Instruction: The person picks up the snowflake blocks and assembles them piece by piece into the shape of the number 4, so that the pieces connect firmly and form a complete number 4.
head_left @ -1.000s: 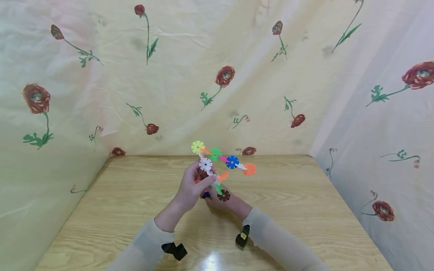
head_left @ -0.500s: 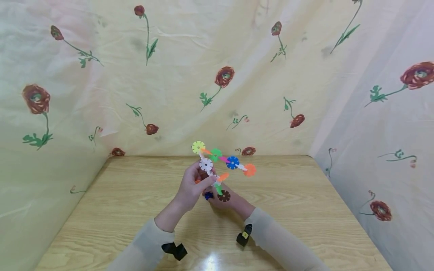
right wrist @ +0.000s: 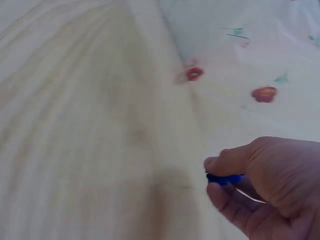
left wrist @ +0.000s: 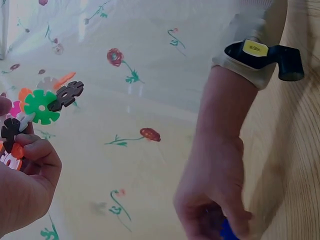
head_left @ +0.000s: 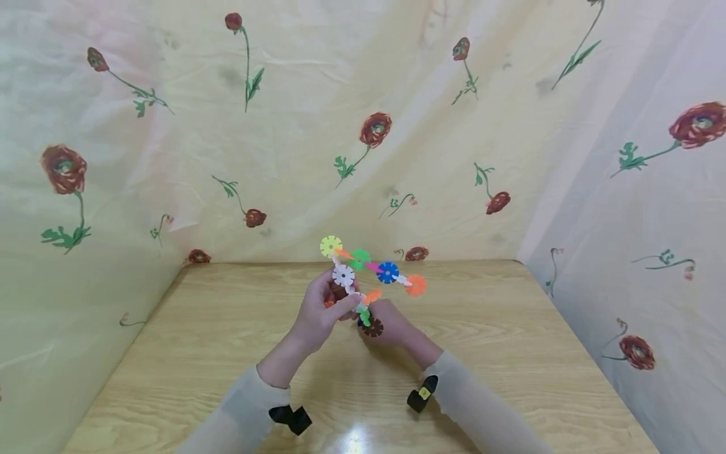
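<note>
My left hand (head_left: 317, 315) grips a joined chain of notched plastic discs, thumb on a pale piece. Along the top of the chain run a yellow disc (head_left: 331, 246), a green disc (head_left: 360, 260), a blue disc (head_left: 388, 273) and an orange disc (head_left: 416, 285). A white disc (head_left: 343, 275) sits just above the thumb, and a dark brown disc (head_left: 372, 326) hangs at the lower end. Behind that end is my right hand (head_left: 394, 325), partly covered in the head view. Between its thumb and fingers it pinches a separate dark blue disc (right wrist: 225, 179), apart from the chain.
Both hands are above a light wood-grain table (head_left: 227, 328). Flower-printed cloth (head_left: 295, 157) hangs behind the table and along both sides. Black wrist straps with camera mounts (head_left: 422, 394) are on both sleeves.
My right hand has drawn away to the right from beneath the left hand, carrying the dark blue disc. The left hand and the chain stay almost where they were.
</note>
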Tool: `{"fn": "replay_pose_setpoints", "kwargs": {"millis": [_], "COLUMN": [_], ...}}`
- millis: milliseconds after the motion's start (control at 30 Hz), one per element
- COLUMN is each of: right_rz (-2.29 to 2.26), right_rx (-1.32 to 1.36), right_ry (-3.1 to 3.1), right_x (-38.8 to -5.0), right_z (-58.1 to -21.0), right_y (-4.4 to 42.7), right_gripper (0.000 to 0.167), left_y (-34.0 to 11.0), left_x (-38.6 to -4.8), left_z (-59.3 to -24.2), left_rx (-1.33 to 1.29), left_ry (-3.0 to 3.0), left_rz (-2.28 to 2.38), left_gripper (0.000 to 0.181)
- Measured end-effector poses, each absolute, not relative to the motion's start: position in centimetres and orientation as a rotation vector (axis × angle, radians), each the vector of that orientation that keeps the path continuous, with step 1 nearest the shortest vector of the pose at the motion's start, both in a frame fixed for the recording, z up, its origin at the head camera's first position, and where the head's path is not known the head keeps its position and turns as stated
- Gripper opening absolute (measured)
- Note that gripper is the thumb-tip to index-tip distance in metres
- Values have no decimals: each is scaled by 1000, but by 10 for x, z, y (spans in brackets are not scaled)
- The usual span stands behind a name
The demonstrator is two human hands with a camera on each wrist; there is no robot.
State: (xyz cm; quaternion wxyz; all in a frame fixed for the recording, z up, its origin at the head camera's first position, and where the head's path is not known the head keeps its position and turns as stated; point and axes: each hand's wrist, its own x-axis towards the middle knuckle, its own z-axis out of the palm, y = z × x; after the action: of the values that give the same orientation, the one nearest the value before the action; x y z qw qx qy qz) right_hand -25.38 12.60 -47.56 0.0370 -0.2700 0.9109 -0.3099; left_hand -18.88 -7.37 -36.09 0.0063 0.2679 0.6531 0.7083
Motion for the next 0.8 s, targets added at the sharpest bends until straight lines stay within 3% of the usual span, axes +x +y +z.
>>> {"fn": "replay_pose_setpoints", "kwargs": {"millis": [200, 467, 800], "right_rz": [-1270, -1720, -1917], "right_rx": [-615, -562, -566], "right_ry": [2815, 2685, 2492], "right_x": [-250, -228, -209], "right_z": [-437, -385, -363], "right_y": [143, 165, 167], "right_gripper": [10, 19, 23], "left_y": [-75, -73, -73], "left_x": [-190, -192, -194], "left_z": [-361, -363, -366], "left_rx": [835, 865, 894], "left_ry": [2000, 2039, 1989], "left_rz": [2225, 2238, 2269], "left_gripper": [22, 19, 21]}}
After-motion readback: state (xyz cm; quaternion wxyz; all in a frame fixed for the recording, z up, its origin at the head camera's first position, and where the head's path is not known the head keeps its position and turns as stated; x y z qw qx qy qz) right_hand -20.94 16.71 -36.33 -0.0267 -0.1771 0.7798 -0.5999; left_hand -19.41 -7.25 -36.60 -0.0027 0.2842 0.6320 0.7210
